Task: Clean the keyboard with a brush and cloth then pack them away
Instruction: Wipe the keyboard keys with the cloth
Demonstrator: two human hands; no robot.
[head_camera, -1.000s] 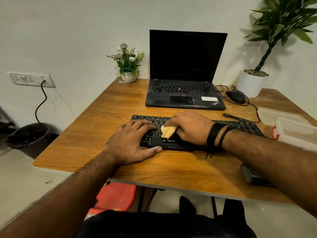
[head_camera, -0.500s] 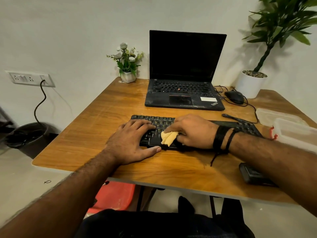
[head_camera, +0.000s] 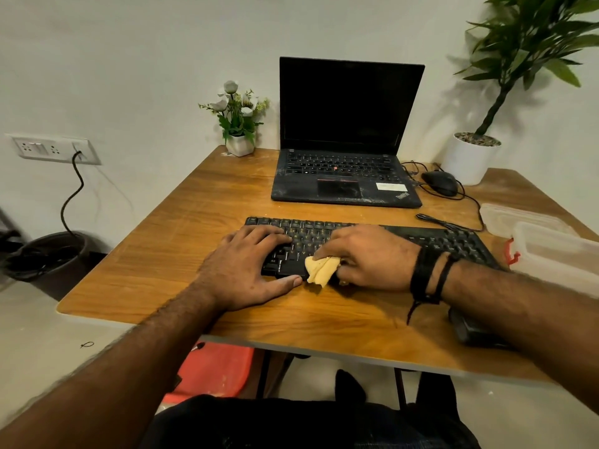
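- Socket [head_camera: 52, 150] on the wall at far left, with a dark cable running down to a bin [head_camera: 45, 254] on the floor.
- Desk [head_camera: 162, 254] of pale wood fills the middle; a small flower pot [head_camera: 239, 124] stands at its back edge.
- Left hand [head_camera: 249, 270] lies flat on the left end of the keyboard [head_camera: 453, 241], fingers straight and slightly spread over the keys, thumb stretched along the front edge. It seems to be steadying the board.
- Keyboard is black and lies across the desk, just in front of a dusty open laptop [head_camera: 346, 157].
- Cloth [head_camera: 321, 269] is yellow and bunched at the keyboard's front edge, between the two hands.
- Right hand [head_camera: 369, 257] holds the cloth, fingers curled round it and pressing it onto the lower keys near the middle.
- Cloth looks soft, light and easily crumpled, so a full-hand bunch grip suits it better than a fingertip pinch.
- Keyboard looks rigid and light enough to slide, so it is best braced flat or lifted by its two ends.
- Mouse [head_camera: 439, 183] and its cable sit behind the keyboard to the right, near a white plant pot [head_camera: 470, 157].
- Clear plastic box [head_camera: 557, 251] with its lid [head_camera: 518, 218] stands at the right edge, probably for packing away.
- Dark object [head_camera: 470, 328] lies under the right forearm; I cannot tell if it is the brush.
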